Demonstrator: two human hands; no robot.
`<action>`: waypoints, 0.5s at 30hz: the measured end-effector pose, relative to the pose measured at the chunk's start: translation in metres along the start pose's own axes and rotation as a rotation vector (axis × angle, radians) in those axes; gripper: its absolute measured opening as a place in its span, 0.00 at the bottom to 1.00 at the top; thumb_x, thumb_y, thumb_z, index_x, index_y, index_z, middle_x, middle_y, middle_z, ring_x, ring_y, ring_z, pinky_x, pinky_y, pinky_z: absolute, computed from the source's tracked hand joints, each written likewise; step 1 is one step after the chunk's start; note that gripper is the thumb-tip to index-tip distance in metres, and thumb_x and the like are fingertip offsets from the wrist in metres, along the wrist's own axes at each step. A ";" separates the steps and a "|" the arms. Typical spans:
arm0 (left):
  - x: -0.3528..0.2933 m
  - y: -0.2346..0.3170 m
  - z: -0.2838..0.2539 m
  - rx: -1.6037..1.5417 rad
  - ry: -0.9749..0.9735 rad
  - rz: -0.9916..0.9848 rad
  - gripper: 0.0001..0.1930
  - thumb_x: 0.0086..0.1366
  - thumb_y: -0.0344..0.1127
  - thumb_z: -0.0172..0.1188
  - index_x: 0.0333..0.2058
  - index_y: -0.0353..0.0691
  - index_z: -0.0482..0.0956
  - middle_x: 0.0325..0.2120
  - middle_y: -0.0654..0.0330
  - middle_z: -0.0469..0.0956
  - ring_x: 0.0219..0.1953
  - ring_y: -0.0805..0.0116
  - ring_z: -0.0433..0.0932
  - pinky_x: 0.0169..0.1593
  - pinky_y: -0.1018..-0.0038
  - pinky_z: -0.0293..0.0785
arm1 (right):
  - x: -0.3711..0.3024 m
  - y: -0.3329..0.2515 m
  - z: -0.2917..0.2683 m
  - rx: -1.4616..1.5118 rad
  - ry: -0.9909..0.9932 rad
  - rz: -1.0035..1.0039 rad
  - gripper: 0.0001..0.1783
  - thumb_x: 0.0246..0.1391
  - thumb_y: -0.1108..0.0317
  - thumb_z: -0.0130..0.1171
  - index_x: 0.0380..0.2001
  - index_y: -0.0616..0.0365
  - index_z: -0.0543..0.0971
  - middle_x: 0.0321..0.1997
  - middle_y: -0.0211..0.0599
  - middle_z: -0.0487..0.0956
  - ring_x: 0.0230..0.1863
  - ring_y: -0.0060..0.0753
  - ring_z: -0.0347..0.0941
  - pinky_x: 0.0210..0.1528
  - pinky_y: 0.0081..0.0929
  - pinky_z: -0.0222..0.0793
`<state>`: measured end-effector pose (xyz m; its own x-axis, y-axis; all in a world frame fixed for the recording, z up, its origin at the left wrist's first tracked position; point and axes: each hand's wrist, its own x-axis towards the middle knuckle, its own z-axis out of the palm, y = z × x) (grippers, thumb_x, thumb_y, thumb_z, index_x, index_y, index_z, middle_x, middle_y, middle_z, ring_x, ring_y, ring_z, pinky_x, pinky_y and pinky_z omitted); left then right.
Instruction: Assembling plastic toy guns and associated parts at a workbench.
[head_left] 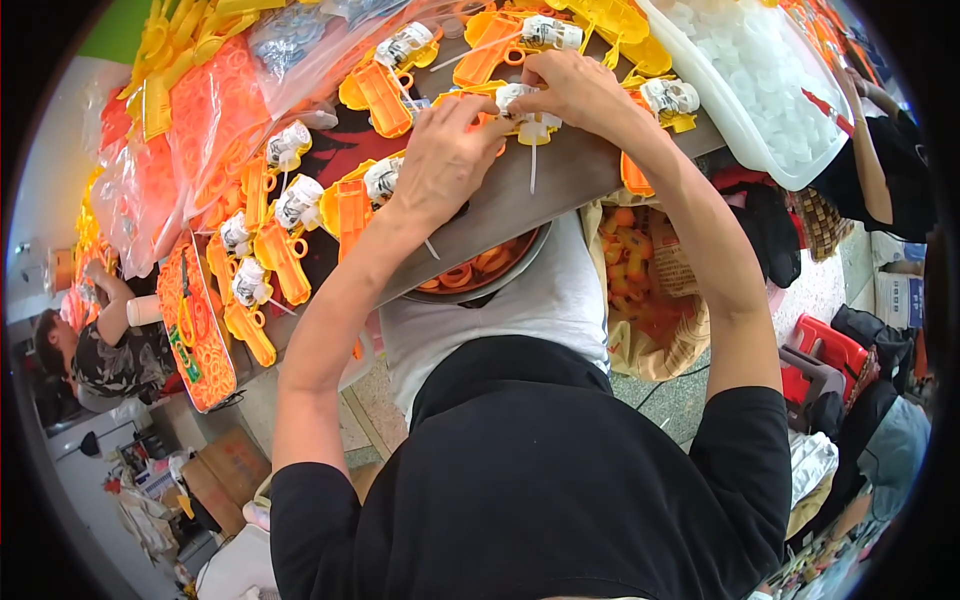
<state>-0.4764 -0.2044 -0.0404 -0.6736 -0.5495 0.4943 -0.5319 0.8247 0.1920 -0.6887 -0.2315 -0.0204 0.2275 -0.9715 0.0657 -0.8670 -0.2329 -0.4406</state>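
My left hand (pixel 446 160) and my right hand (pixel 577 92) meet over the far part of the grey table. Between them is a yellow and orange toy gun with a printed white cylinder (pixel 514 95). The fingertips of both hands pinch around that cylinder and partly hide it. A thin white stick (pixel 533 170) points from it toward me. Similar toy guns lie around: one with an orange body (pixel 380 98) beyond my left hand, another (pixel 484 55) farther back, and one under my right forearm (pixel 636 175). Several more (pixel 282 262) rest to the left.
A white tub (pixel 735 140) of translucent cups stands at the right. Left are a clear bag (pixel 215 110) of orange rings and a tray with scissors (pixel 186 310). Below the table edge are a bowl (pixel 544 238) and a sack (pixel 655 350) of orange parts. People (pixel 120 345) work nearby.
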 end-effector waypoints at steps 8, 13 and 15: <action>0.003 0.000 -0.011 0.057 0.012 -0.021 0.12 0.57 0.27 0.61 0.41 0.41 0.80 0.41 0.62 0.77 0.45 0.61 0.75 0.49 0.65 0.69 | 0.002 0.001 0.005 0.011 0.024 -0.029 0.25 0.42 0.46 0.71 0.34 0.57 0.81 0.35 0.42 0.82 0.43 0.46 0.79 0.44 0.40 0.73; 0.009 0.005 0.004 0.145 0.031 0.057 0.08 0.55 0.26 0.61 0.36 0.40 0.82 0.38 0.62 0.76 0.44 0.60 0.75 0.49 0.64 0.70 | -0.001 -0.001 0.003 0.020 0.038 -0.018 0.21 0.48 0.50 0.67 0.32 0.59 0.79 0.31 0.43 0.81 0.38 0.48 0.77 0.41 0.41 0.70; 0.010 0.004 0.002 0.140 0.039 0.072 0.08 0.54 0.26 0.62 0.35 0.39 0.82 0.37 0.62 0.76 0.43 0.60 0.75 0.49 0.65 0.71 | -0.003 0.002 0.006 0.005 0.099 -0.055 0.21 0.48 0.51 0.67 0.31 0.59 0.80 0.31 0.42 0.81 0.39 0.48 0.77 0.41 0.41 0.70</action>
<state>-0.4867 -0.2069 -0.0364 -0.6937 -0.4814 0.5358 -0.5511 0.8337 0.0356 -0.6886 -0.2292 -0.0274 0.2298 -0.9567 0.1784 -0.8521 -0.2864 -0.4381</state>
